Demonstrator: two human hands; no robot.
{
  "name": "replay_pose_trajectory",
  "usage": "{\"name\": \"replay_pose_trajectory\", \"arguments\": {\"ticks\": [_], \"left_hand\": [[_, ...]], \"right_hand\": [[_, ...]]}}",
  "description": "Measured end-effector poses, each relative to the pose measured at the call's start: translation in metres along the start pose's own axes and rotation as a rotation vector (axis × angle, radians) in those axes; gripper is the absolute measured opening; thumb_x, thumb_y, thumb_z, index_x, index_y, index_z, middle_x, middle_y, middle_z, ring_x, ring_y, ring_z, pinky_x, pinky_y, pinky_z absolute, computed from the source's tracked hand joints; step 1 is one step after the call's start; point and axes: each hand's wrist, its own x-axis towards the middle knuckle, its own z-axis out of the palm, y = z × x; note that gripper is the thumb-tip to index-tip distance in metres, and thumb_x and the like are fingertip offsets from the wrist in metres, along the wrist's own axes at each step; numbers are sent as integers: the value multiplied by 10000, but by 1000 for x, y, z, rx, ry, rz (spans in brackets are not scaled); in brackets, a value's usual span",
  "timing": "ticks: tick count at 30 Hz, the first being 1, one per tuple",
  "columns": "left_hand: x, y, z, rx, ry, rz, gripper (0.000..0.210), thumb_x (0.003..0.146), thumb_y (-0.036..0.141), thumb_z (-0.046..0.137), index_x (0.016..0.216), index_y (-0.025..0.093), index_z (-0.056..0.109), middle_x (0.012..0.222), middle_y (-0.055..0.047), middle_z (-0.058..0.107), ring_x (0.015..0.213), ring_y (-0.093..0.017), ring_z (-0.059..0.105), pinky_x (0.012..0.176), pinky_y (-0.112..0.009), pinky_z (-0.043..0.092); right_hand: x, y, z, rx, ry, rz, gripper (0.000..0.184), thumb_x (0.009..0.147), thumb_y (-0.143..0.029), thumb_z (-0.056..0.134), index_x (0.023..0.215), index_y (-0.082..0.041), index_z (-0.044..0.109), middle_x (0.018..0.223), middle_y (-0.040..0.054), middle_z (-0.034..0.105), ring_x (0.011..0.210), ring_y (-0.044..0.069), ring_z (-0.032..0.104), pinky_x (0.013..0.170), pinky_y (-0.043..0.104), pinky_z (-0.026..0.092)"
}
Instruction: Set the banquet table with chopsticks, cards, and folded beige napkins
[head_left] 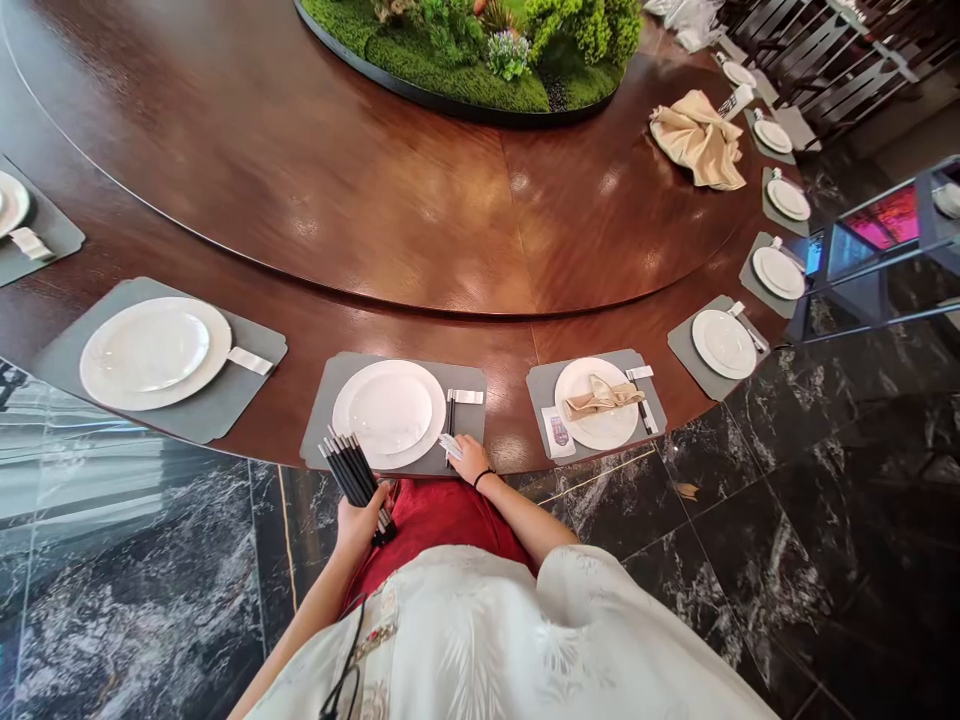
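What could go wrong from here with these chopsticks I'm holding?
The black chopsticks splay in your left hand, which is past the edge of the table, so one might drop to the floor. Your right hand, holding small white items, is close to the plates and could nudge them.

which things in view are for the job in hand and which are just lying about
In use, it seems:
black chopsticks in left hand
small white items in right hand
nearest placemat, plates, white rest

Apparently just about:
leafy centrepiece
beige cloth, untouched
scrap on the floor
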Motion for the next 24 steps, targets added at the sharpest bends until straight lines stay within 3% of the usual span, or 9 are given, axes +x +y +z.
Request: {"name": "replay_pose_trajectory", "arguments": {"ticks": [7,24], "left_hand": [[-6,-1,-2,-12,-51,-15,508,612,448,776,982,181,552,540,61,565,464,-136,560,459,-245,456],[-4,-7,-4,-12,-35,-31,499,627,446,766,984,173,548,527,61,566,436,-130,548,438,-242,463]], "right_hand": [[-17,5,12,-40,-161,-174,534,777,-387,709,1275,-342,519,1145,19,557,868,167,579,818,304,449],[-17,8,14,-215,-211,-244,418,854,-384,625,1258,-322,536,1144,28,569,869,154,582,787,278,475]]}}
